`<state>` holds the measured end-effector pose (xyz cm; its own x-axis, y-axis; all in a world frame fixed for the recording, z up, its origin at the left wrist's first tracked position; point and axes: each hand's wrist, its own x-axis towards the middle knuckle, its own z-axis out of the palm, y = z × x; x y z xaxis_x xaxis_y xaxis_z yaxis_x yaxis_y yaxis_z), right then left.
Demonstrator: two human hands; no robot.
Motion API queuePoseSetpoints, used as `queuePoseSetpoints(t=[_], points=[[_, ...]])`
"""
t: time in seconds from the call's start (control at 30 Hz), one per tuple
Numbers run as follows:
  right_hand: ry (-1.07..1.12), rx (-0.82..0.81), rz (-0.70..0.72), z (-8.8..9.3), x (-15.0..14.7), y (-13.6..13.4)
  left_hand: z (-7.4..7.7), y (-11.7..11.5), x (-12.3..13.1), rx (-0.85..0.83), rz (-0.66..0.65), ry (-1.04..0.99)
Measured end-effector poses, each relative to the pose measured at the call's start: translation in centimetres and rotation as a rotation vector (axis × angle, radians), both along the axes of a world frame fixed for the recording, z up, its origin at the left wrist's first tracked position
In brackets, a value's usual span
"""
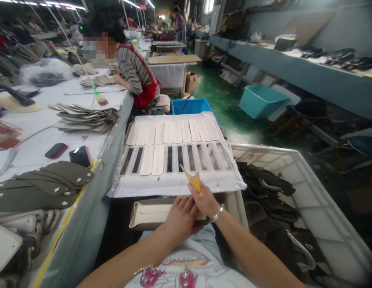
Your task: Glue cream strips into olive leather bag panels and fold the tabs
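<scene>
Across my lap lies a dark grey-brown bag piece [133,224] with a cream strip panel [149,212] on its top face. My left hand [183,211] is laid over the right part of that piece, its fingers curled across the far edge. Close beside it, my right hand [206,201] grips a yellow pointed tool [194,181], tip upward; its exact kind is unclear. Just beyond both hands is a white-covered slotted board [173,185]. It carries a back row of cream strips [176,132] and two more strips [152,160] in front.
A white crate [296,160] with dark bag pieces [272,200] stands at my right. On the left table [107,160] lie stacked flat pieces [86,118], a phone [80,156] and a brush [99,97]. A co-worker [134,76] in a red apron leans there. A blue bin [192,106] stands behind the board.
</scene>
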<state>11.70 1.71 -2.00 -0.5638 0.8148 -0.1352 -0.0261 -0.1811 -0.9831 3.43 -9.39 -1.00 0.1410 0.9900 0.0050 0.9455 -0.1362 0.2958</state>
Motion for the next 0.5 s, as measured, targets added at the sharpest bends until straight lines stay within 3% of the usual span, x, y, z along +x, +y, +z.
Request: queuePoseSetpoints(t=[0.1,0.27,0.5], points=[[-0.019,0.072,-0.019,0.4,0.0,-0.2,0.2,-0.1,0.0,-0.004,0.002,-0.005],[0.074,-0.025,-0.171,1.1,1.4,-0.7,0.1,-0.5,-0.2,0.019,0.009,-0.008],[0.224,-0.162,-0.451,1.3,3.3,-5.3,-0.4,-0.6,0.1,0.036,0.04,-0.006]])
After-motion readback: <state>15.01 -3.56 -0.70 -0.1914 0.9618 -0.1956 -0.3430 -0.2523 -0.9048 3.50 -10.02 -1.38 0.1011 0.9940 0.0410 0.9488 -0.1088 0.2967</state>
